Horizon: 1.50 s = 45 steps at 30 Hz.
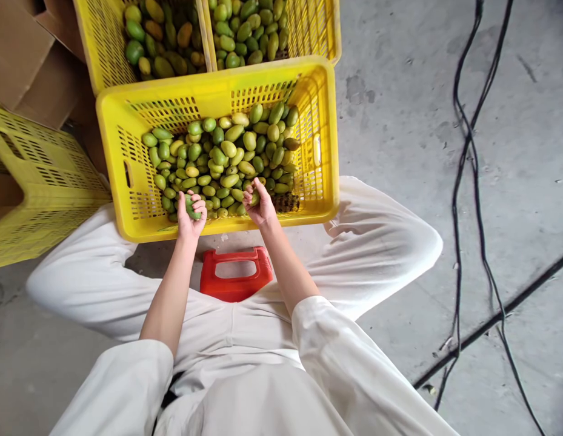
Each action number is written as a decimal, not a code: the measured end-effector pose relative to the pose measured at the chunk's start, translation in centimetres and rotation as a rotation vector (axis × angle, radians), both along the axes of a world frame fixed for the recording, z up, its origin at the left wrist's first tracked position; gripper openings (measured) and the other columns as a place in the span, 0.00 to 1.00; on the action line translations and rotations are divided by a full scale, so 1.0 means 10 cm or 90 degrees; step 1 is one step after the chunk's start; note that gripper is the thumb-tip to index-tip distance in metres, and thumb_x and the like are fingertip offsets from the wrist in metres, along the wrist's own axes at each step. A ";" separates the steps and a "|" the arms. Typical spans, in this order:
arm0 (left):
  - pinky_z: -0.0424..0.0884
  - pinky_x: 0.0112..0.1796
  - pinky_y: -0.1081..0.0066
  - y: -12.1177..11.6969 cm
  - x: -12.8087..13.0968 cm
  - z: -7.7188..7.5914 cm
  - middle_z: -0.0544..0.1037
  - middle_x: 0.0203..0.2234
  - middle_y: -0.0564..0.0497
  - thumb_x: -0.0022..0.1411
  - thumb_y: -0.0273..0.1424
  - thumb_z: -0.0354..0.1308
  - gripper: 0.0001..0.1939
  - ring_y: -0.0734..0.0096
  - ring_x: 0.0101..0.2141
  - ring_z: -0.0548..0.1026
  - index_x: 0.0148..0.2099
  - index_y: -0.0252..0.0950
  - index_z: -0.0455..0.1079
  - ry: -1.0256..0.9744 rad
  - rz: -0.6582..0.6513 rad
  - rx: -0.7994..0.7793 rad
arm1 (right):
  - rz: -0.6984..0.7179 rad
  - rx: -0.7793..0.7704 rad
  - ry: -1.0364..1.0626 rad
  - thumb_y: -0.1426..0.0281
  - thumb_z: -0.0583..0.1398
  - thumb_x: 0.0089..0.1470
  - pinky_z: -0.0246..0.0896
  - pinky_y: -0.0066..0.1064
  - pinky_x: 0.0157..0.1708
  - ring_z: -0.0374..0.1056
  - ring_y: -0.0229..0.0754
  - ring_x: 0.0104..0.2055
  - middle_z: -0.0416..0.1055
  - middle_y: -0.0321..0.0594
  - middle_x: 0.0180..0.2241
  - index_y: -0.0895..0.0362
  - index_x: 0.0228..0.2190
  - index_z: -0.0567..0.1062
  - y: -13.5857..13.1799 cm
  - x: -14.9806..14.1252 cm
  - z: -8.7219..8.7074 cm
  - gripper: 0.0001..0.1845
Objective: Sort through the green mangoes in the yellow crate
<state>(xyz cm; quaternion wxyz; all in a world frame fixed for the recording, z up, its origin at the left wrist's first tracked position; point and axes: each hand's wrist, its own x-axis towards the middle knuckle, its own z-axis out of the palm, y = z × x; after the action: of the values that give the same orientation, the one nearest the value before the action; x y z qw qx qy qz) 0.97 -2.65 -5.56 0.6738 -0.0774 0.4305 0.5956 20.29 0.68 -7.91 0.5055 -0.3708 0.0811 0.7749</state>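
Observation:
Over the near rim of a yellow plastic crate, my left hand is closed around a green mango. My right hand, also over the near side, wraps a smaller green mango, mostly hidden by the fingers. Below both hands, the crate holds a loose heap of small oval mangoes, green to yellowish. Some of its slatted floor shows at the near right corner.
Two more yellow crates with fruit stand behind. At left are another yellow crate and brown cardboard. A red plastic stool shows between my legs. Black cables cross the concrete floor at right.

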 end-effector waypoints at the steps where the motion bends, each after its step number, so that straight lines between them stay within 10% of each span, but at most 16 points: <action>1: 0.64 0.21 0.84 0.01 0.00 0.01 0.68 0.25 0.55 0.68 0.43 0.56 0.14 0.83 0.21 0.64 0.35 0.38 0.68 -0.010 0.016 0.004 | -0.008 0.000 0.007 0.66 0.63 0.57 0.64 0.21 0.21 0.62 0.31 0.22 0.66 0.29 0.22 0.52 0.27 0.67 0.00 0.00 -0.01 0.10; 8: 0.73 0.33 0.77 -0.01 0.03 0.03 0.77 0.39 0.45 0.71 0.40 0.49 0.15 0.74 0.36 0.76 0.42 0.36 0.72 -0.030 0.010 0.012 | -0.029 0.017 0.008 0.72 0.62 0.53 0.76 0.37 0.43 0.75 0.41 0.40 0.78 0.33 0.34 0.51 0.35 0.71 -0.02 -0.03 -0.08 0.06; 26: 0.66 0.24 0.85 0.00 0.04 0.01 0.69 0.23 0.58 0.63 0.25 0.61 0.07 0.86 0.21 0.67 0.33 0.38 0.69 -0.051 0.010 -0.002 | 0.027 0.035 -0.023 0.64 0.70 0.52 0.60 0.19 0.18 0.60 0.28 0.19 0.59 0.24 0.19 0.53 0.25 0.63 -0.03 -0.03 -0.03 0.19; 36: 0.74 0.39 0.76 -0.01 0.07 0.00 0.74 0.31 0.52 0.65 0.30 0.58 0.03 0.78 0.32 0.74 0.37 0.37 0.70 0.027 0.026 0.052 | -0.034 0.027 0.002 0.71 0.62 0.53 0.75 0.35 0.41 0.74 0.40 0.39 0.76 0.33 0.32 0.51 0.33 0.71 -0.02 -0.02 -0.03 0.05; 45: 0.72 0.40 0.73 -0.07 0.11 -0.02 0.72 0.31 0.54 0.58 0.29 0.66 0.08 0.76 0.33 0.73 0.36 0.39 0.68 0.082 -0.083 0.035 | -0.050 0.074 -0.055 0.71 0.68 0.49 0.66 0.23 0.26 0.66 0.32 0.26 0.64 0.25 0.22 0.51 0.26 0.63 -0.03 0.00 -0.06 0.16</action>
<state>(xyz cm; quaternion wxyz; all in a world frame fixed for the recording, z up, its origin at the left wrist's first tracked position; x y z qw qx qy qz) 2.07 -3.40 -5.73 0.6838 0.0076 0.4604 0.5660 20.25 0.34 -8.53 0.5591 -0.3701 0.0284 0.7414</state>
